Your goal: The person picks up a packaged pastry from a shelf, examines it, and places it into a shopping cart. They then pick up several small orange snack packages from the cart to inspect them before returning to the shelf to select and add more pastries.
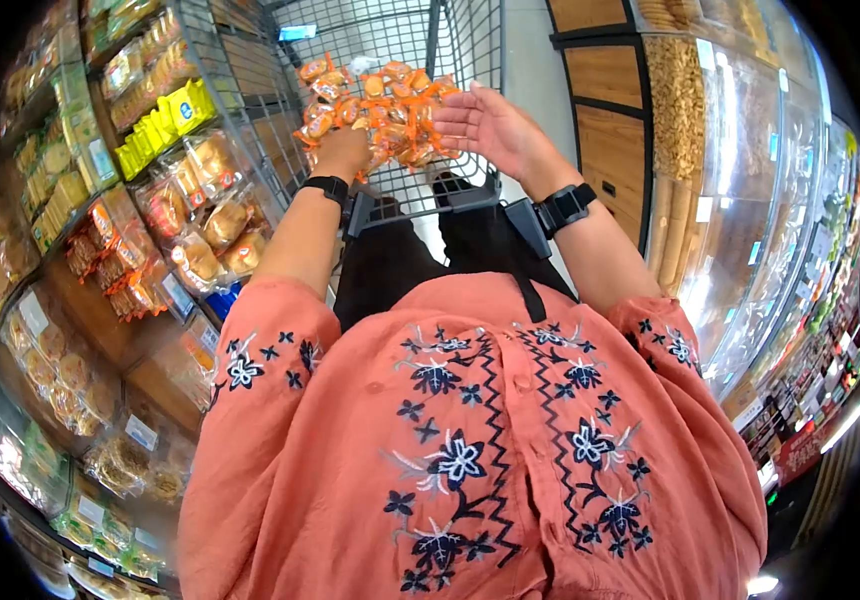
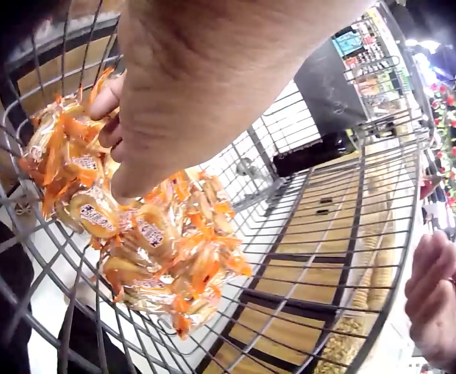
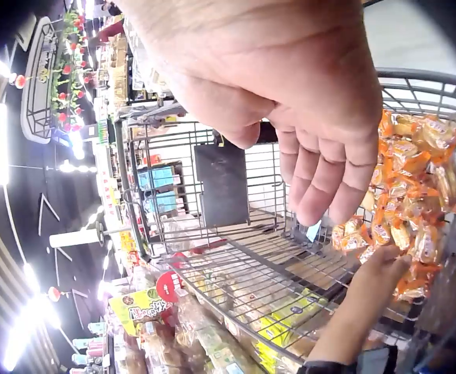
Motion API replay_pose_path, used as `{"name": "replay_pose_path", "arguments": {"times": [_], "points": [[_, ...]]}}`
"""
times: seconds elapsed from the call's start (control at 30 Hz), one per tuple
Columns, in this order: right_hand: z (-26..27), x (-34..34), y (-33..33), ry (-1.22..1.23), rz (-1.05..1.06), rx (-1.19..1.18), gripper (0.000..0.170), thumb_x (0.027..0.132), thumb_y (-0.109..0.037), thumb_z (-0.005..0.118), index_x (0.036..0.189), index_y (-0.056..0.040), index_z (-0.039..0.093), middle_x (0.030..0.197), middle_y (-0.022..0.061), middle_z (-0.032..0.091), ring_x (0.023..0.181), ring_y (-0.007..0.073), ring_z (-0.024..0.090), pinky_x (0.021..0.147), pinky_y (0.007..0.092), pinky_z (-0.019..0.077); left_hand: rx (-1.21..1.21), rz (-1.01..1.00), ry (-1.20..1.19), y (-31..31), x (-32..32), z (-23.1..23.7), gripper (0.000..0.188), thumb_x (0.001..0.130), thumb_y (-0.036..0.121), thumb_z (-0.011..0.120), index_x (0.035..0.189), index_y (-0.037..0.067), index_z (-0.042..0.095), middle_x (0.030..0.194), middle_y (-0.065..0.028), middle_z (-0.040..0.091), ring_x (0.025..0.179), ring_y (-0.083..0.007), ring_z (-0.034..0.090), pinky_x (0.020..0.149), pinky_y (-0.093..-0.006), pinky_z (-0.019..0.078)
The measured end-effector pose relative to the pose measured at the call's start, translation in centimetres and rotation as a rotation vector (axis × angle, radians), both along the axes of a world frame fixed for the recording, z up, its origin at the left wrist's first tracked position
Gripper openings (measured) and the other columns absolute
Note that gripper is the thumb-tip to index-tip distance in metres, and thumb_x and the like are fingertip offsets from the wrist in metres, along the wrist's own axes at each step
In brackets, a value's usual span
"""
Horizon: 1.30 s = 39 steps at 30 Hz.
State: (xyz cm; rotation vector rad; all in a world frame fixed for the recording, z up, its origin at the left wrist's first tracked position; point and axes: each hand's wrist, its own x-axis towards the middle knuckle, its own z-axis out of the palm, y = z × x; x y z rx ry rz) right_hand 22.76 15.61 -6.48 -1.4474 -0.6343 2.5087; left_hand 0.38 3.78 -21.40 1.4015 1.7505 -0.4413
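Several small cakes or buns [image 1: 400, 110] in clear wrappers with orange ends lie in a pile inside a grey wire shopping cart [image 1: 470, 40]. My left hand [image 1: 343, 155] reaches down into the near left side of the pile. In the left wrist view, the fingers [image 2: 109, 97] and thumb of that hand curl over the wrapped packs, their tips partly hidden. My right hand [image 1: 490, 128] hangs over the pile's right side, palm turned inward. Its fingers [image 3: 321, 183] extend loosely and hold nothing in the right wrist view.
Shelves of packaged bread [image 1: 215, 190] line the left side, with yellow packs [image 1: 165, 125] among them. Wooden drawers [image 1: 605, 75] and clear bins of snacks [image 1: 675, 110] stand to the right. The cart's handle [image 1: 430, 207] is close to my body.
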Motion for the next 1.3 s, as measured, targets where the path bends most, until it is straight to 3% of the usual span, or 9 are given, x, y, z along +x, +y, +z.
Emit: {"name": "replay_pose_path", "arguments": {"times": [0.23, 0.4, 0.57, 0.6, 0.67, 0.87, 1.07, 1.23, 1.3], "points": [[-2.4, 1.3, 0.8, 0.006, 0.035, -0.059, 0.049, 0.108, -0.039, 0.036, 0.122, 0.0034, 0.055, 0.115, 0.0178, 0.066, 0.107, 0.0271, 0.066, 0.093, 0.0401, 0.0542, -0.112, -0.073, 0.137, -0.1, 2.4, -4.3, 0.026, 0.091, 0.022, 0.064, 0.114, 0.011, 0.071, 0.132, -0.0145, 0.06, 0.123, -0.0318, 0.058, 0.095, -0.0445, 0.0526], [-3.3, 1.7, 0.4, -0.009, 0.047, -0.132, 0.047, 0.107, -0.038, 0.037, 0.121, 0.0031, 0.056, 0.113, 0.0173, 0.066, 0.105, 0.0262, 0.066, 0.092, 0.0398, 0.0545, -0.007, -0.046, 0.144, -1.1, 3.2, -5.3, 0.034, 0.091, 0.031, 0.064, 0.116, 0.009, 0.069, 0.121, -0.0162, 0.066, 0.114, -0.0327, 0.064, 0.091, -0.045, 0.0542], [-4.2, 1.5, 0.1, 0.009, 0.084, -0.126, 0.048, 0.106, -0.039, 0.042, 0.124, 0.0039, 0.055, 0.119, 0.0181, 0.063, 0.109, 0.0259, 0.063, 0.094, 0.0394, 0.0535, -0.02, 0.279, -0.164, -0.1, -0.9, -0.6, 0.051, 0.083, 0.044, 0.068, 0.108, 0.0, 0.068, 0.105, -0.022, 0.069, 0.1, -0.0396, 0.067, 0.086, -0.0451, 0.0524], [-4.4, 1.3, -0.1, 0.014, 0.098, -0.11, 0.049, 0.105, -0.039, 0.044, 0.126, 0.004, 0.054, 0.121, 0.018, 0.062, 0.111, 0.0257, 0.062, 0.096, 0.0392, 0.0529, -0.09, 0.345, -0.357, -0.7, -2.9, -2.8, 0.045, 0.087, 0.042, 0.066, 0.108, 0.002, 0.067, 0.102, -0.0149, 0.071, 0.09, -0.0276, 0.068, 0.078, -0.0385, 0.0524], [-5.0, 0.9, -0.2, 0.014, 0.126, -0.074, 0.051, 0.104, -0.04, 0.048, 0.13, 0.0043, 0.052, 0.124, 0.018, 0.06, 0.115, 0.0252, 0.06, 0.098, 0.0387, 0.0517, -0.075, 0.767, -0.667, 0.8, -2.1, 5.4, 0.043, 0.091, 0.04, 0.065, 0.115, 0.005, 0.064, 0.1, -0.0064, 0.069, 0.084, -0.015, 0.063, 0.072, -0.0307, 0.0494], [-4.4, -1.3, -0.1, 0.173, 0.117, -0.092, 0.05, 0.1, -0.037, 0.059, 0.134, -0.0026, 0.049, 0.128, 0.0159, 0.058, 0.121, 0.0247, 0.058, 0.101, 0.0404, 0.0493, 0.155, 1.039, -0.888, 1.1, 0.1, 10.5, 0.053, 0.091, 0.042, 0.071, 0.126, 0.006, 0.057, 0.102, -0.0027, 0.067, 0.085, -0.0104, 0.061, 0.067, -0.0262, 0.0468], [-5.0, -2.1, -0.2, 0.215, 0.054, -0.093, 0.039, 0.098, -0.026, 0.062, 0.128, -0.0026, 0.052, 0.12, 0.0152, 0.063, 0.108, 0.0252, 0.065, 0.094, 0.0412, 0.0553, 0.168, 1.046, -0.97, 1.2, 2.3, 10.8, 0.048, 0.094, 0.041, 0.069, 0.124, 0.005, 0.058, 0.1, -0.0025, 0.067, 0.082, -0.0104, 0.059, 0.066, -0.0247, 0.0487], [-5.7, -1.3, 0.3, 0.158, -0.027, -0.098, 0.034, 0.1, -0.023, 0.058, 0.125, -0.001, 0.052, 0.111, 0.0133, 0.066, 0.098, 0.0247, 0.068, 0.089, 0.0425, 0.058, 0.156, 1.125, -0.828, 1.8, 1.1, 8.7, 0.04, 0.099, 0.028, 0.06, 0.13, 0.002, 0.058, 0.12, -0.0113, 0.066, 0.106, -0.0195, 0.065, 0.084, -0.0323, 0.0534], [-5.4, -0.8, 0.5, 0.167, -0.024, -0.077, 0.034, 0.101, -0.025, 0.054, 0.124, -0.0001, 0.052, 0.115, 0.0144, 0.064, 0.102, 0.0255, 0.066, 0.09, 0.0442, 0.0576, 0.373, 0.737, -0.584, -0.1, -0.8, -0.5, 0.041, 0.096, 0.028, 0.061, 0.13, 0.003, 0.058, 0.12, -0.0154, 0.065, 0.104, -0.0258, 0.066, 0.085, -0.0363, 0.053]]}}
